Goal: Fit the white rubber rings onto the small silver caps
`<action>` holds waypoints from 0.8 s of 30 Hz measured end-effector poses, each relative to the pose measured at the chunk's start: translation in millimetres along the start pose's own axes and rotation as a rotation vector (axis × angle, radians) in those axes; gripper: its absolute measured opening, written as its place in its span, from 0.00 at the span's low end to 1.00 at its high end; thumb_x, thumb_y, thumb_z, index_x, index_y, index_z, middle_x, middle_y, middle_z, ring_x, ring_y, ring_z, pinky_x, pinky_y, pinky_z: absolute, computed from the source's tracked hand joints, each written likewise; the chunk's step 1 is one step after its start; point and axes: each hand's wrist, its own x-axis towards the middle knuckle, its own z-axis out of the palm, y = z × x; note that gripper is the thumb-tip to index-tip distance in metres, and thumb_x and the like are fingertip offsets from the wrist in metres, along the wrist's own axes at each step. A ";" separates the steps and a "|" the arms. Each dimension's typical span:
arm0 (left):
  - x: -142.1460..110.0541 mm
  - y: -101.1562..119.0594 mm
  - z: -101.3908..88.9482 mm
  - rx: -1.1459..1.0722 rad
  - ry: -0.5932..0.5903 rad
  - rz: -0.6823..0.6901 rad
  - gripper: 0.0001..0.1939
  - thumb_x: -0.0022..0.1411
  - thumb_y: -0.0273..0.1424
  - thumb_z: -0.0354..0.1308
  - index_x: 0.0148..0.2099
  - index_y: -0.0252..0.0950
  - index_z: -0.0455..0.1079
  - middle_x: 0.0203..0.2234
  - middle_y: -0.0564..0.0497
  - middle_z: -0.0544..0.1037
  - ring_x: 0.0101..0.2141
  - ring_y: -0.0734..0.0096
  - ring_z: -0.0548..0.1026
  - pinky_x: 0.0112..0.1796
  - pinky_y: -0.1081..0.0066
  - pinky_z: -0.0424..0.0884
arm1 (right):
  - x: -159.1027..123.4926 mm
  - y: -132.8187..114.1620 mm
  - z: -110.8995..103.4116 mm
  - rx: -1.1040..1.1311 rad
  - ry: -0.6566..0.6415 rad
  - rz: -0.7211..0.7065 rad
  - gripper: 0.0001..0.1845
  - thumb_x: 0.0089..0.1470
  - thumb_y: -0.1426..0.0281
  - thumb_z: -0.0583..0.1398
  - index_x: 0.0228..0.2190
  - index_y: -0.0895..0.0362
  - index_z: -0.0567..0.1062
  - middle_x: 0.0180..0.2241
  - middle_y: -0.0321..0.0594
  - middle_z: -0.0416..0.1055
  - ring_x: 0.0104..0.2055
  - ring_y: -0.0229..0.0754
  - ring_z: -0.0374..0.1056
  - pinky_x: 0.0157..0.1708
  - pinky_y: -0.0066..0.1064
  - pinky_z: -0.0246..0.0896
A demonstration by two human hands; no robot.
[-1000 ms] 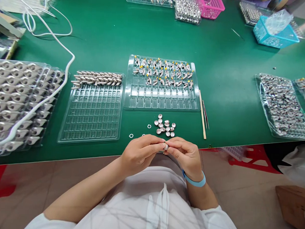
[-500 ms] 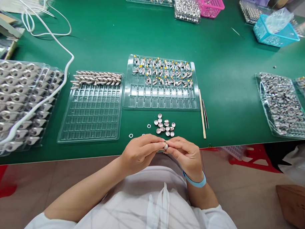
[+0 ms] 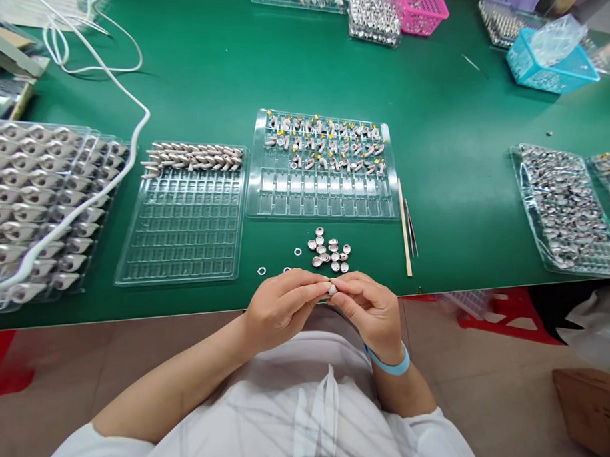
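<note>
At the table's front edge, my left hand (image 3: pixel 281 306) and my right hand (image 3: pixel 375 311) meet fingertip to fingertip. Both pinch one small whitish part (image 3: pixel 331 290), mostly covered by the fingers, so its exact kind is hidden. Just beyond the fingers lies a loose group of small round metal caps (image 3: pixel 332 257). Left of them are flat white rings, one ring (image 3: pixel 297 252) near the caps and another ring (image 3: pixel 261 271) farther left; a third is partly behind my left hand. Past the caps, a clear tray (image 3: pixel 326 189) holds rows of small curved metal pieces with yellow tabs.
A second clear tray (image 3: pixel 185 231) and stacked trays of grey shells (image 3: pixel 36 192) stand left, crossed by a white cable (image 3: pixel 138 133). Right are a wooden stick (image 3: pixel 405 232), tweezers (image 3: pixel 412 229) and a filled tray (image 3: pixel 566 211). Farther back sit a pink basket (image 3: pixel 423 14) and blue basket (image 3: pixel 550 74).
Hardly anything differs: both hands keep their pinch on the small part, with only a slight shift of the fingers and the right wrist. Objects on the table stay put.
</note>
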 end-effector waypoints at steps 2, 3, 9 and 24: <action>-0.3 0.3 0.4 0.014 0.004 0.000 0.13 0.63 0.19 0.57 0.49 0.35 0.71 0.36 0.45 0.81 0.35 0.71 0.79 0.35 0.73 0.76 | -0.4 -0.8 0.4 -0.020 0.006 -0.028 0.12 0.55 0.73 0.64 0.41 0.49 0.80 0.37 0.41 0.77 0.38 0.41 0.74 0.36 0.33 0.74; -0.6 0.5 0.6 0.022 0.006 0.000 0.13 0.63 0.19 0.57 0.49 0.35 0.71 0.36 0.45 0.81 0.35 0.71 0.79 0.34 0.73 0.76 | -0.5 -1.2 0.6 -0.035 0.010 -0.046 0.13 0.55 0.74 0.64 0.42 0.49 0.80 0.37 0.41 0.77 0.38 0.41 0.74 0.36 0.33 0.74; -1.1 2.2 0.0 0.062 -0.011 0.006 0.14 0.63 0.19 0.56 0.50 0.36 0.70 0.36 0.45 0.81 0.35 0.70 0.79 0.34 0.72 0.76 | 0.1 -4.2 2.3 -0.163 0.045 -0.170 0.13 0.54 0.76 0.64 0.40 0.50 0.80 0.37 0.41 0.78 0.39 0.43 0.74 0.37 0.36 0.74; -3.6 0.5 2.5 0.057 -0.052 0.008 0.22 0.62 0.15 0.55 0.56 0.34 0.67 0.38 0.42 0.79 0.37 0.69 0.77 0.34 0.71 0.75 | 0.8 -11.0 7.6 -0.344 0.070 -0.315 0.19 0.54 0.81 0.61 0.45 0.50 0.77 0.39 0.43 0.76 0.39 0.43 0.74 0.37 0.35 0.73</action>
